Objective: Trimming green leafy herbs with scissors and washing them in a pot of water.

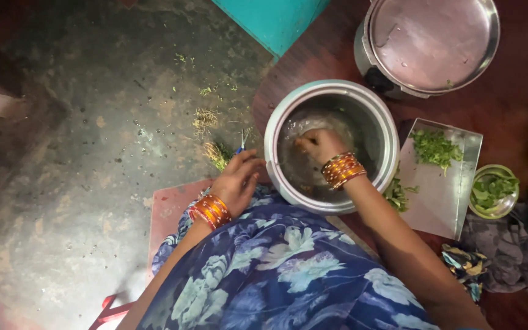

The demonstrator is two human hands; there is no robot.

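Observation:
A round steel pot (386,131) with a pale rim stands on the floor in front of me, with cloudy water inside. My right hand (317,145) is down inside it, fingers curled in the water; what it grips, if anything, is hidden. My left hand (238,178) rests against the pot's left outer rim, fingers bent around the edge. Both wrists carry orange and red bangles. My blue flowered clothing fills the lower middle.
A steel tray (444,195) with chopped green herbs lies right of the pot, beside a small bowl of greens (493,190). A covered metal vessel (432,43) stands behind. Herb scraps (215,153) litter the floor at left. Grey cloth (508,244) lies at right.

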